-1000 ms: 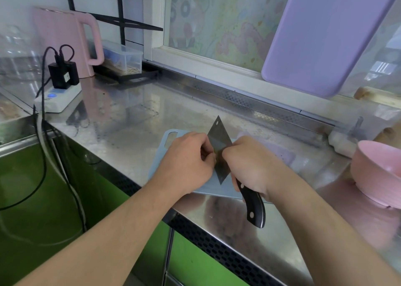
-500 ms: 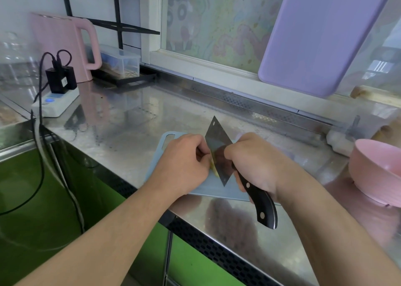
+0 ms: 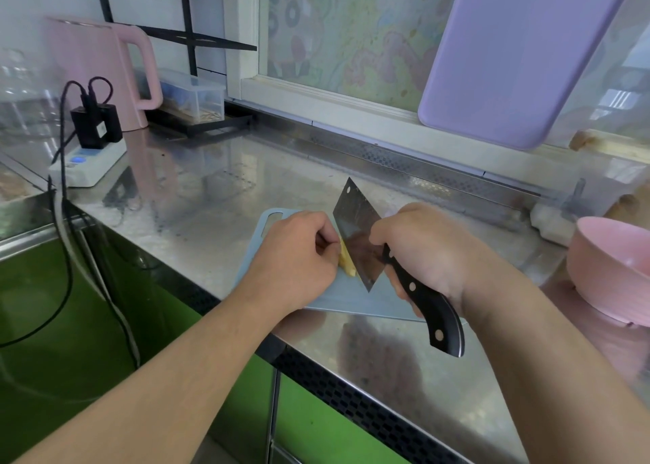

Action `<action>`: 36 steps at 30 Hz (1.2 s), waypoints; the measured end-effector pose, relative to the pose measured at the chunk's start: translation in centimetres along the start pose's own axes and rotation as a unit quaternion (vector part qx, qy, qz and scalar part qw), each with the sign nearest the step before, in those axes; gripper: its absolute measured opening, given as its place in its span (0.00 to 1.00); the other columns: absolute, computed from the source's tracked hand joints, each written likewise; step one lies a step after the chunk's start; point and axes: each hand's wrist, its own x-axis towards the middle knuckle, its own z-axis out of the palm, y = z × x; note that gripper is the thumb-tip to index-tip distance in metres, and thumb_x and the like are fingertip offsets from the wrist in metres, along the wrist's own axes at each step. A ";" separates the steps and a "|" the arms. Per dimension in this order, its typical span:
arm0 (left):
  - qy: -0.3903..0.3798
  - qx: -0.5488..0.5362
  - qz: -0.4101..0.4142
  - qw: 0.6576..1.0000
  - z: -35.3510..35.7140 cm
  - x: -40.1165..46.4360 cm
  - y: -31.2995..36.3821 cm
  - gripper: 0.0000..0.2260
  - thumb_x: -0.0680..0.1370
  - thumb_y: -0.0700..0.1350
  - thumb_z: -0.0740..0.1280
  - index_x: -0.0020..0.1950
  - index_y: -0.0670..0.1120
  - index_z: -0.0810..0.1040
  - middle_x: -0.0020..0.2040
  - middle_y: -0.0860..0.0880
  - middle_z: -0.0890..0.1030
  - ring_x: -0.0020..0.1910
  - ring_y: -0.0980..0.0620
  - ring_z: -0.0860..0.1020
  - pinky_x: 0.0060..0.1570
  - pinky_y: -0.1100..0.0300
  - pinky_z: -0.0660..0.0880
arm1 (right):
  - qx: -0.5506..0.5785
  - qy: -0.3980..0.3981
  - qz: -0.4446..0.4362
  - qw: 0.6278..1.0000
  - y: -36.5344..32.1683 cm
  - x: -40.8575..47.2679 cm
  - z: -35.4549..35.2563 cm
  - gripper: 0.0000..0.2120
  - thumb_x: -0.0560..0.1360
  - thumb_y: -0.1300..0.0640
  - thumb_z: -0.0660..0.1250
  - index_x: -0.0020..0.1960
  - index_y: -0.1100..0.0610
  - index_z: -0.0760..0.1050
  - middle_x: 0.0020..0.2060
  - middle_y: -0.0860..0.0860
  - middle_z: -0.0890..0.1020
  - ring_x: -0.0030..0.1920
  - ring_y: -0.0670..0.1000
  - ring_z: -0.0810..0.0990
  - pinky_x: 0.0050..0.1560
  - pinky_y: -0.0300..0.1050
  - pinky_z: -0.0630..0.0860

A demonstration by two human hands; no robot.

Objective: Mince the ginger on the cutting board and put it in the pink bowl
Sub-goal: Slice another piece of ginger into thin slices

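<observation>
You are slicing the ginger (image 3: 346, 264), so the mincing looks early to me: the pale yellow piece is sitting mostly whole on the thin blue-grey board (image 3: 355, 301), and the matte pink bowl (image 3: 613, 270), well to your right, is showing nothing inside. Your left hand (image 3: 299, 256) is curling its fingers onto the ginger; your right hand (image 3: 427, 252) is gripping the steel cleaver (image 3: 358, 231) by its riveted black handle.

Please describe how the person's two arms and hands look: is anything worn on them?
Both forearms are bare as far as the picture shows: no sleeves, gloves, watch or bracelet. No rings show on the left hand or right hand. Fingernails are mostly hidden.
</observation>
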 end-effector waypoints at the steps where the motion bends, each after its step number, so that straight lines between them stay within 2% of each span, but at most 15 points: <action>1: 0.000 -0.001 0.000 1.000 0.0 0.0 0.0 0.08 0.78 0.42 0.71 0.40 0.53 0.80 0.42 0.58 0.83 0.44 0.62 0.81 0.50 0.60 0.80 | 0.002 0.000 0.003 1.000 0.0 0.0 0.1 0.10 0.76 0.63 0.61 0.36 0.62 0.73 0.21 0.59 0.73 0.16 0.52 0.68 0.23 0.37 0.66; 11: -0.006 -0.011 -0.008 1.000 -0.1 -0.2 0.2 0.08 0.78 0.42 0.71 0.41 0.53 0.81 0.41 0.59 0.83 0.43 0.62 0.81 0.49 0.60 0.79 | 0.036 -0.032 0.048 0.998 0.4 0.5 0.0 0.20 0.76 0.57 0.61 0.26 0.60 0.72 0.22 0.60 0.72 0.20 0.53 0.67 0.26 0.39 0.68; 13: -0.006 -0.015 -0.008 1.000 -0.1 -0.1 0.1 0.08 0.78 0.42 0.70 0.41 0.53 0.81 0.41 0.58 0.84 0.43 0.62 0.81 0.49 0.61 0.80 | 0.046 -0.027 0.044 0.998 0.4 0.5 -0.2 0.18 0.76 0.58 0.61 0.29 0.61 0.72 0.21 0.59 0.71 0.18 0.53 0.66 0.24 0.38 0.68; 16: -0.003 -0.017 -0.011 1.000 0.0 -0.1 0.0 0.07 0.79 0.42 0.70 0.42 0.52 0.81 0.42 0.58 0.84 0.43 0.63 0.81 0.49 0.64 0.78 | 0.084 -0.012 0.028 0.996 0.4 0.3 -0.6 0.09 0.75 0.60 0.62 0.38 0.63 0.74 0.21 0.59 0.70 0.17 0.52 0.65 0.24 0.37 0.67; 19: -0.002 -0.015 -0.014 1.000 0.0 -0.1 0.0 0.07 0.79 0.42 0.71 0.42 0.52 0.81 0.41 0.58 0.84 0.43 0.63 0.81 0.47 0.68 0.77 | 0.079 -0.002 0.008 0.997 0.5 0.3 -0.5 0.07 0.76 0.61 0.61 0.43 0.64 0.74 0.21 0.60 0.71 0.16 0.52 0.66 0.24 0.39 0.69; 24: -0.008 -0.011 -0.021 1.000 -0.1 -0.1 0.2 0.07 0.79 0.42 0.71 0.42 0.53 0.81 0.42 0.58 0.84 0.43 0.62 0.82 0.50 0.61 0.80 | 0.035 0.011 -0.010 0.999 0.4 0.4 0.1 0.10 0.74 0.64 0.61 0.34 0.64 0.72 0.20 0.60 0.72 0.15 0.53 0.67 0.24 0.40 0.69; 28: -0.004 -0.010 -0.022 1.000 -0.1 0.0 0.2 0.08 0.78 0.42 0.70 0.42 0.53 0.81 0.41 0.57 0.84 0.43 0.61 0.82 0.49 0.58 0.81 | 0.026 0.011 -0.008 1.000 0.4 0.8 0.8 0.05 0.75 0.63 0.61 0.42 0.64 0.72 0.21 0.60 0.73 0.15 0.53 0.69 0.29 0.46 0.70; 33: -0.004 -0.011 -0.020 1.000 0.0 0.1 0.0 0.07 0.78 0.42 0.71 0.42 0.53 0.80 0.41 0.57 0.84 0.43 0.59 0.82 0.50 0.54 0.81 | -0.004 -0.002 -0.031 1.000 0.3 0.9 1.1 0.10 0.79 0.68 0.59 0.39 0.64 0.71 0.25 0.60 0.73 0.13 0.51 0.69 0.23 0.39 0.68; 36: -0.004 -0.010 -0.020 1.000 0.0 0.1 0.0 0.07 0.78 0.42 0.72 0.42 0.53 0.80 0.41 0.57 0.84 0.43 0.59 0.82 0.49 0.54 0.81 | -0.057 0.017 -0.061 0.996 0.6 1.2 1.2 0.13 0.81 0.61 0.59 0.37 0.57 0.69 0.28 0.53 0.74 0.17 0.44 0.71 0.19 0.34 0.67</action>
